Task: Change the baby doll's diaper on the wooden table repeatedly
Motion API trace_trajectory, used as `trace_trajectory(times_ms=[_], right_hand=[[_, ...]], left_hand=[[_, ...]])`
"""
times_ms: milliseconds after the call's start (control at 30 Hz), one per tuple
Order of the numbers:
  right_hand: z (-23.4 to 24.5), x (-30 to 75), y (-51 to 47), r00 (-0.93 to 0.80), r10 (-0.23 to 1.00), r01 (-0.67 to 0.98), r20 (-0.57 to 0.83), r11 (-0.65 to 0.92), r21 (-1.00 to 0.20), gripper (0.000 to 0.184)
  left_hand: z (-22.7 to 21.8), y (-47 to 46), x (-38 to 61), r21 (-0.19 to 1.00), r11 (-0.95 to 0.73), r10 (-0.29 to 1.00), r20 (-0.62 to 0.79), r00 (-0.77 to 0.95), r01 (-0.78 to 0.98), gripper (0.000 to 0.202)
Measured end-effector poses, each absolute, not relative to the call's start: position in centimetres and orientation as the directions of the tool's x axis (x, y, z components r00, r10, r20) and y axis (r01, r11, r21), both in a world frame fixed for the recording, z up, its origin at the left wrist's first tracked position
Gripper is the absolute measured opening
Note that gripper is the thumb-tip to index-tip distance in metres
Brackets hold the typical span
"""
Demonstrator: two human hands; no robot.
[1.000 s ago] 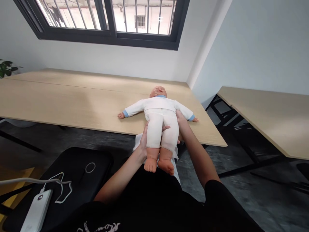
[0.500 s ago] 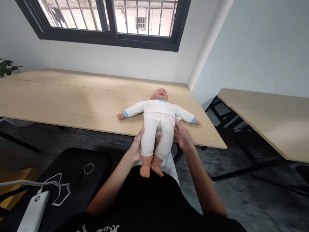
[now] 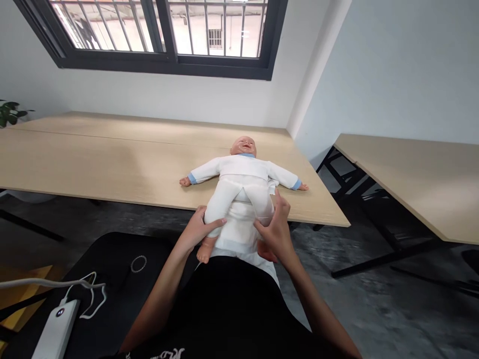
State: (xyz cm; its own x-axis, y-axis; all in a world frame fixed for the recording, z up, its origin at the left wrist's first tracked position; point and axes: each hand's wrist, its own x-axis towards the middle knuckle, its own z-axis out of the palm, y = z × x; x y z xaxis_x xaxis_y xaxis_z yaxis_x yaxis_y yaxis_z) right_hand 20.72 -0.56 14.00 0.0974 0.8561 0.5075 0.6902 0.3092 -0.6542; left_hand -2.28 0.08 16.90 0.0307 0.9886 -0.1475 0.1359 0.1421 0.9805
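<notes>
A baby doll in a white top with blue cuffs and white trousers lies face up, arms spread, its legs bent apart over the table's near edge. My left hand is closed around the doll's lower leg on the left, thumb across the front, bare foot below. On the other side, my right hand grips the right leg near the knee, its index finger stretched upward; that foot is partly hidden. Between the legs a white cloth or diaper-like sheet shows, hanging from under the hips toward my lap.
The light wooden table runs along the wall under a barred window. A second table stands to the right. At lower left, a black chair bears a white power bank with a cable and a bracelet.
The doll's legs have moved from close together to wide apart, uncovering the white sheet between them. Both hands have shifted from beside and under the legs to grip one each.
</notes>
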Motion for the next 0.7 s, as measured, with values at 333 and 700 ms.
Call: trace_trajectory(times_ms=[333, 700], right_hand=[[13.6, 24.7, -1.2, -0.240, 0.795, 0.903, 0.557, 0.393, -0.171, 0.071], [13.4, 22.2, -2.9, -0.537, 0.492, 0.617, 0.685, 0.783, -0.078, 0.027]], left_hand=[[15.9, 0.3, -2.3, 0.968, 0.222, 0.962, -0.198, 0.188, -0.117, 0.066], [15.2, 0.7, -2.4, 0.859, 0.340, 0.938, -0.278, 0.209, -0.382, 0.051]])
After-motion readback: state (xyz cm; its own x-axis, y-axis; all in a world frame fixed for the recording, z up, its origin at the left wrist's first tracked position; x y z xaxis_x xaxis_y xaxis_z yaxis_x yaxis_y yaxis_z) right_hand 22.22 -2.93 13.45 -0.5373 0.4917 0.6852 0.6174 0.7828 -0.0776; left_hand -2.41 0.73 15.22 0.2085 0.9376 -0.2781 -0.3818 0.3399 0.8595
